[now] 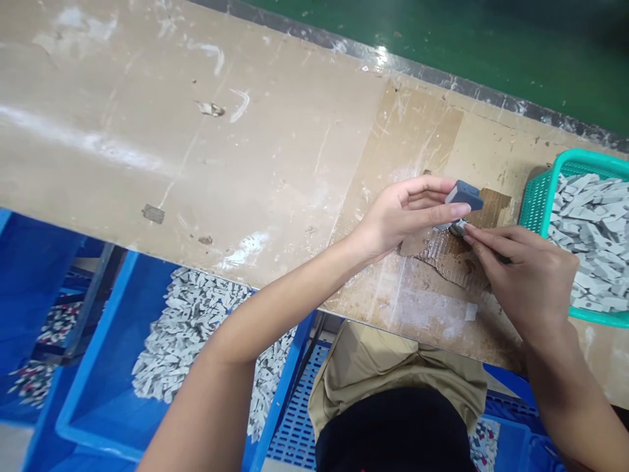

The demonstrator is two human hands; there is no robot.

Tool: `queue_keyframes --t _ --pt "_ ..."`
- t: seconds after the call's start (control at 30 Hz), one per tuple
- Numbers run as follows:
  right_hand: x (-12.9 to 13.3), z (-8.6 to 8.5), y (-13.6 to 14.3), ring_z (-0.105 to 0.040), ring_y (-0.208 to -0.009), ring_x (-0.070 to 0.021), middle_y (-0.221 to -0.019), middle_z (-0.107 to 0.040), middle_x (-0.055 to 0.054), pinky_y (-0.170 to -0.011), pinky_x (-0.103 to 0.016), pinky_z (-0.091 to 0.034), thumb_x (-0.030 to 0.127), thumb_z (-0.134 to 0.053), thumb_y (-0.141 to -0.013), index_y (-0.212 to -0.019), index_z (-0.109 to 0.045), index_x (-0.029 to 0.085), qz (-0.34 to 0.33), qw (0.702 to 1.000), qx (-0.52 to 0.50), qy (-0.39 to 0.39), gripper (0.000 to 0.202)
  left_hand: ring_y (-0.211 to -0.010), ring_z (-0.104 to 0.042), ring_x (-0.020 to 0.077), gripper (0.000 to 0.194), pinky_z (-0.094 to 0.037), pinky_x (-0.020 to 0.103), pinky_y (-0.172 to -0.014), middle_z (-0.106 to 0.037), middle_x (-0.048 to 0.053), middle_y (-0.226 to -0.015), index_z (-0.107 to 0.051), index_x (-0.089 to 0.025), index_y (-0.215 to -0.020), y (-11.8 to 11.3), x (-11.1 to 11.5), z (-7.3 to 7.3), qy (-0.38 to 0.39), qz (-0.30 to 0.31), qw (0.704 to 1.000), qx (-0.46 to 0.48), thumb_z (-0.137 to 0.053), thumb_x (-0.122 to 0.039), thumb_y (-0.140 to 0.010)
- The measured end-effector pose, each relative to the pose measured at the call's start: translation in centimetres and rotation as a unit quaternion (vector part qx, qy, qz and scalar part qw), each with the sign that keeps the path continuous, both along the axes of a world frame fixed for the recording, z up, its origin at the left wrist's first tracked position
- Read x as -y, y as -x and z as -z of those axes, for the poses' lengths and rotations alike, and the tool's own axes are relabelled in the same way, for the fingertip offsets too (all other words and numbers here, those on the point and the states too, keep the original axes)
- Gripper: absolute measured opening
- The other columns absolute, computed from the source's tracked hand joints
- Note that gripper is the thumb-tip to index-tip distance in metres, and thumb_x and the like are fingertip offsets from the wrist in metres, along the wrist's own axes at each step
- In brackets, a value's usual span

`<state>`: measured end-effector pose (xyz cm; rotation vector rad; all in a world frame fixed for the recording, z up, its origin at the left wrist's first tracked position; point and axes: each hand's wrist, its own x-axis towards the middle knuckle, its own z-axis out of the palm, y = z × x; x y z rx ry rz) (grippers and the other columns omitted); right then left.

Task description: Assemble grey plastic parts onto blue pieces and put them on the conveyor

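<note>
My left hand (400, 213) reaches over the bench and grips a small dark blue-grey block (464, 195) between thumb and fingers. Just below the block, my right hand (533, 275) is closed, its thumb and forefinger pinching a small shiny grey piece (458, 227). That piece is close to the left thumb; whether it touches the block I cannot tell. Under both hands lies a torn patch of corrugated cardboard (455, 265) on the bench. To the right of my right hand stands a green plastic basket (560, 172) full of light grey angular parts (592, 242).
The worn tan bench (270, 151) carries glue marks and scraps. Below its front edge, a blue bin (98, 410) holds many grey parts (191, 321). Further left are more blue bins with red, white and dark pieces (61, 321). Green floor (442, 33) lies beyond the bench.
</note>
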<state>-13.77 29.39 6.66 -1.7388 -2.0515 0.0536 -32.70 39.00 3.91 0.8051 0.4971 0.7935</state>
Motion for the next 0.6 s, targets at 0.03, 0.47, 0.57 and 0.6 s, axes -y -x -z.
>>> queue_keyframes --t 0.03,0.47,0.57,0.6 --pt "0.0 0.0 0.0 -0.071 -0.082 -0.0223 -0.095 -0.076 -0.005 -0.065 -0.035 -0.053 0.016 -0.068 -0.097 -0.107 -0.078 0.017 0.000 1.000 0.000 0.000 0.014 -0.105 -0.069 0.0194 0.033 -0.051 0.035 -0.103 -0.073 0.004 -0.104 -0.072 -0.015 -0.101 0.0 0.0 0.0 -0.002 0.002 1.000 0.000 -0.088 -0.031 -0.077" --pt "-0.1 -1.0 0.1 -0.071 -0.088 -0.0187 -0.103 -0.074 -0.004 -0.076 -0.030 -0.058 0.015 -0.065 -0.099 -0.115 -0.076 0.023 -0.010 0.998 -0.005 -0.057 0.021 -0.097 -0.067 0.0175 0.035 -0.053 0.031 -0.094 -0.071 0.005 -0.101 -0.068 -0.016 -0.098 0.0 -0.1 0.6 -0.102 -0.081 0.991 -0.018 -0.083 -0.044 -0.083" --pt "-0.3 -0.6 -0.1 -0.070 -0.089 -0.0178 -0.101 -0.074 -0.005 -0.076 -0.029 -0.058 0.014 -0.064 -0.099 -0.113 -0.076 0.021 -0.022 0.998 -0.012 -0.057 0.020 -0.097 -0.067 0.0178 0.035 -0.054 0.031 -0.094 -0.071 0.005 -0.099 -0.068 -0.016 -0.096 0.0 -0.1 0.5 -0.093 -0.091 0.991 -0.027 -0.087 -0.041 -0.079" --pt "-0.4 -0.5 -0.2 -0.070 -0.087 -0.0176 -0.100 -0.074 -0.005 -0.075 -0.029 -0.058 0.014 -0.063 -0.100 -0.113 -0.077 0.020 -0.026 0.998 -0.014 -0.056 0.020 -0.096 -0.067 0.0177 0.034 -0.054 0.031 -0.094 -0.071 0.004 -0.098 -0.068 -0.016 -0.095 0.0 0.0 0.4 -0.087 -0.093 0.991 -0.031 -0.087 -0.038 -0.078"
